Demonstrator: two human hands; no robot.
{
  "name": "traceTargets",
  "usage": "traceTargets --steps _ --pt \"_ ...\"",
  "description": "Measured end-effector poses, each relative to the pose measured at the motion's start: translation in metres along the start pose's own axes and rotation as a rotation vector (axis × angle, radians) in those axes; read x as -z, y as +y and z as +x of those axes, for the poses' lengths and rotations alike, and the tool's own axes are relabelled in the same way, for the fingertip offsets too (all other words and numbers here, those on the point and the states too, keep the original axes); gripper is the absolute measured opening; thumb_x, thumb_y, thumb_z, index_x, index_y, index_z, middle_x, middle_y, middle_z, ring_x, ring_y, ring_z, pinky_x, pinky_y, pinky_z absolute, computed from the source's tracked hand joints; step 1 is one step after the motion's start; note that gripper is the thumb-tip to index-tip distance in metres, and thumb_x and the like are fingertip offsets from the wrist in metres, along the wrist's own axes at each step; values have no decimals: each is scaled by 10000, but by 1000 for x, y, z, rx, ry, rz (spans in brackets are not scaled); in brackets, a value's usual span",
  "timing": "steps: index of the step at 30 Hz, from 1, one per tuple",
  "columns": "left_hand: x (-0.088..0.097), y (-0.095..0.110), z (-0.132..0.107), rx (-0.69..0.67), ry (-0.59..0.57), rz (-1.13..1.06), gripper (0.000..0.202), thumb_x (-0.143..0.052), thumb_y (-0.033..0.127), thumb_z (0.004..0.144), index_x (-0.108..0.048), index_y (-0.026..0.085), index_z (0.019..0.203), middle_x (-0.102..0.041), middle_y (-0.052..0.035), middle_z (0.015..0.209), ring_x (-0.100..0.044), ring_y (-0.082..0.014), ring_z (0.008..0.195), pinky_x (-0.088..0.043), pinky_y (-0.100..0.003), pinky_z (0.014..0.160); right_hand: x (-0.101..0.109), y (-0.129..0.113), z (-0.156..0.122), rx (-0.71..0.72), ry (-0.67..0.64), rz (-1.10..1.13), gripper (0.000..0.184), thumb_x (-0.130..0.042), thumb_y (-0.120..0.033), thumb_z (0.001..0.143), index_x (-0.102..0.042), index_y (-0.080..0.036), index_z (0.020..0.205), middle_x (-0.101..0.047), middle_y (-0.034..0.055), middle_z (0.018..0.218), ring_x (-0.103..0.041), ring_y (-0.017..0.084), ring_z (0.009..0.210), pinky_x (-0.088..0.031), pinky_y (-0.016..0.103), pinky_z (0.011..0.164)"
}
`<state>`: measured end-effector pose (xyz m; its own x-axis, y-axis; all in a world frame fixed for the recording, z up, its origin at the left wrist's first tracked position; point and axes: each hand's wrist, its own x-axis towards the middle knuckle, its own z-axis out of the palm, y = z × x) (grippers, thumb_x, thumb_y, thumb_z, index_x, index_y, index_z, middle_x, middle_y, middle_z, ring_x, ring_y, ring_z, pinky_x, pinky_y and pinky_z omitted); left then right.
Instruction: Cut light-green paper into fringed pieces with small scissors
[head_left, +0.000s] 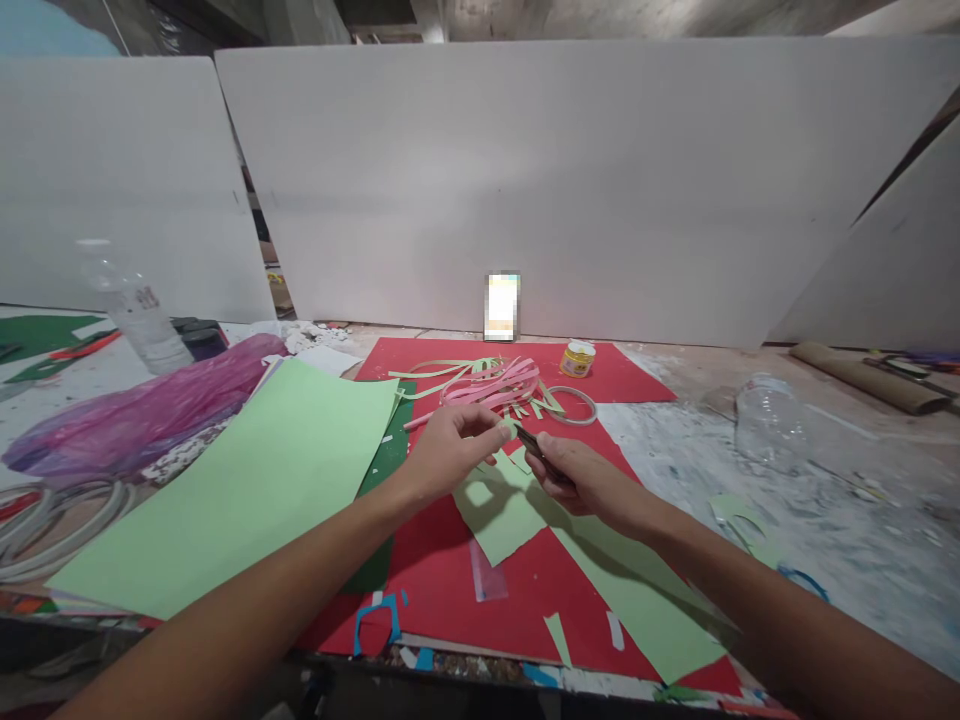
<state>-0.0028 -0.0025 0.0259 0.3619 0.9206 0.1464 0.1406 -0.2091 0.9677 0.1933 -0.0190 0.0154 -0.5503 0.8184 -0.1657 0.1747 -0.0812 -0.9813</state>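
Note:
My left hand [461, 445] pinches a small piece of light green paper [510, 428] between thumb and fingers. Closed around a thin dark tool [529, 440], my right hand [574, 470] holds its tip against or very near that piece. The tool looks like small scissors, but most of it is hidden in the hand. Beneath both hands lie a cut light green sheet [499, 520] and a longer green strip [645, 590] on red paper [442, 580]. Just beyond the hands is a heap of pink paper strips [502, 380] mixed with pale green strips [442, 368].
Large green sheets [247, 480] lie at left, beside a purple plastic bag [150, 410] and a clear bottle [139, 310]. A yellow jar [577, 358], a pale ring [589, 400] and a lit phone [501, 306] stand behind. At right are a clear plastic container [769, 420] and cardboard tube [870, 378].

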Motion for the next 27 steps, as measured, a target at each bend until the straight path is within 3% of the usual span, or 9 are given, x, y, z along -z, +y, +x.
traceTargets --steps 27 --pt "0 2 -2 -13 41 -14 232 -634 360 797 -608 155 690 -578 6 647 -537 -99 606 -435 -240 601 -1 0 1 -4 -3 0 464 -280 -574 965 -390 -195 722 -243 -77 542 -145 67 470 -136 195 407"
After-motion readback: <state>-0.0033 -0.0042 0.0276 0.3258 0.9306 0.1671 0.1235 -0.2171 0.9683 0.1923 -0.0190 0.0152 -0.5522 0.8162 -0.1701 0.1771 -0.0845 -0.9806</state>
